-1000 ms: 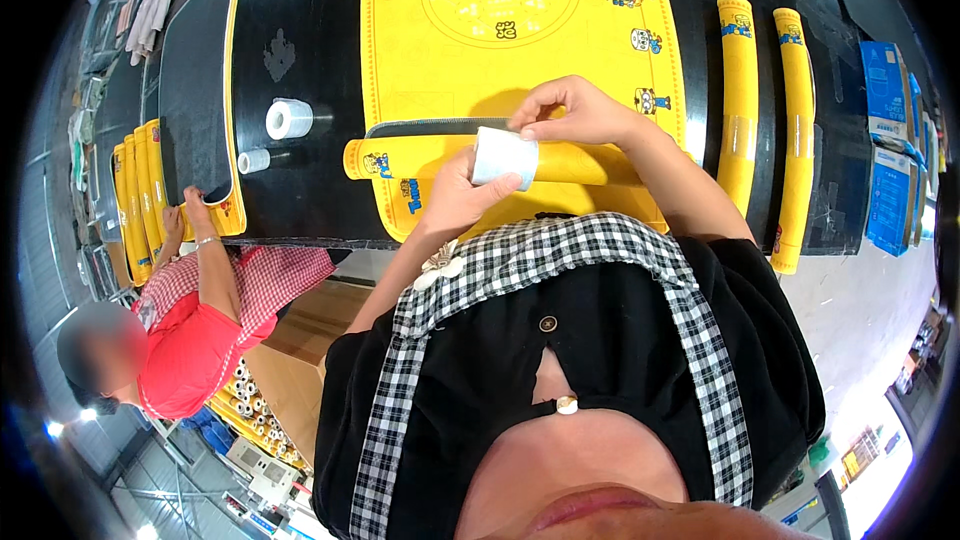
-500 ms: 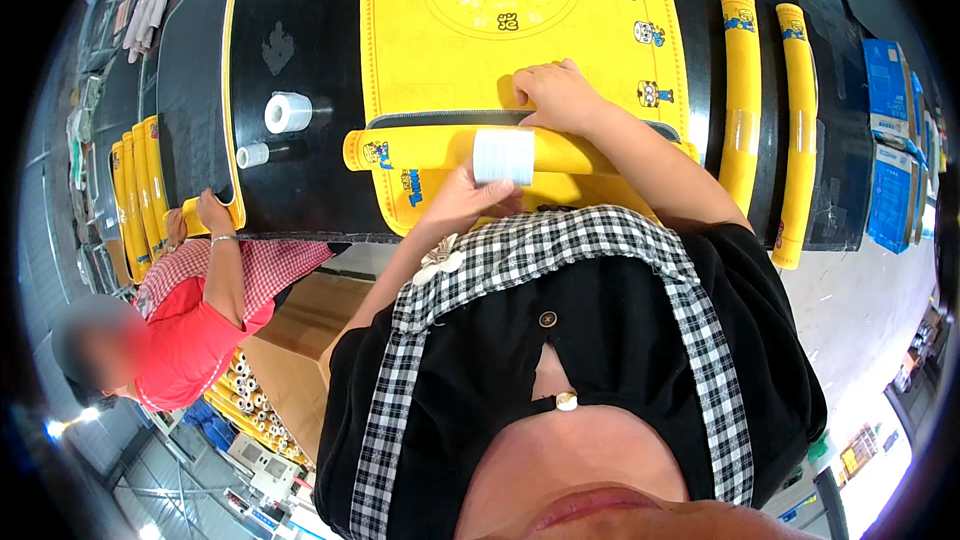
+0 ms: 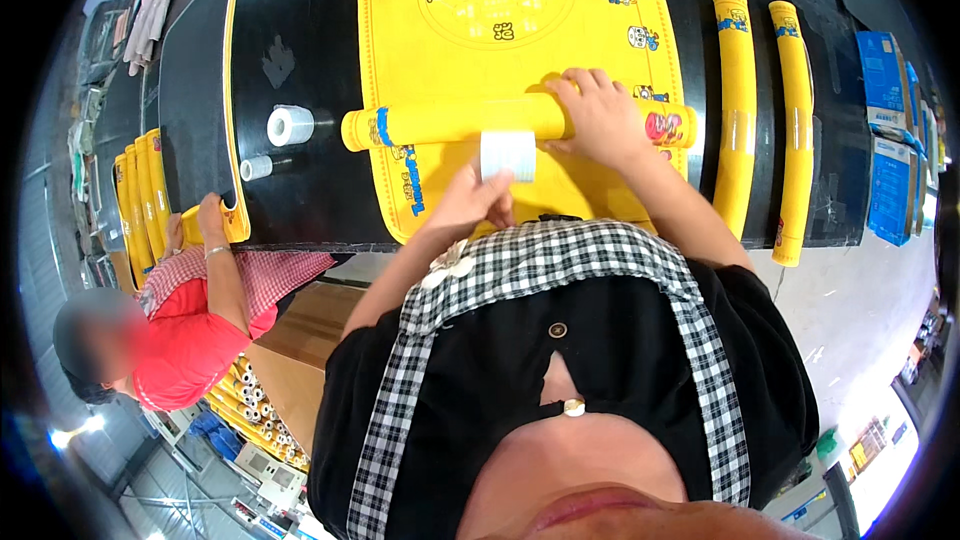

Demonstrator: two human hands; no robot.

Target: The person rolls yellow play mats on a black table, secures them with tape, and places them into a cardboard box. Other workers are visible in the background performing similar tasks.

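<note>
A rolled yellow mat lies crosswise over a flat yellow mat printed with a circle and cartoon figures. My right hand grips the roll right of its middle, fingers over the top and thumb on the near side. In my left hand is a wide roll of whitish tape, held against the near side of the rolled mat. The far side of the tape and some left fingers are hidden.
On the black table stand a larger tape roll and a smaller one. Two taped mat rolls lie at right, near blue boxes. A co-worker in red handles a dark-backed mat at left.
My right hand has come back from behind the roll and now grips it. The dark edge showing behind the roll is gone from sight. The tape has shifted slightly right.
</note>
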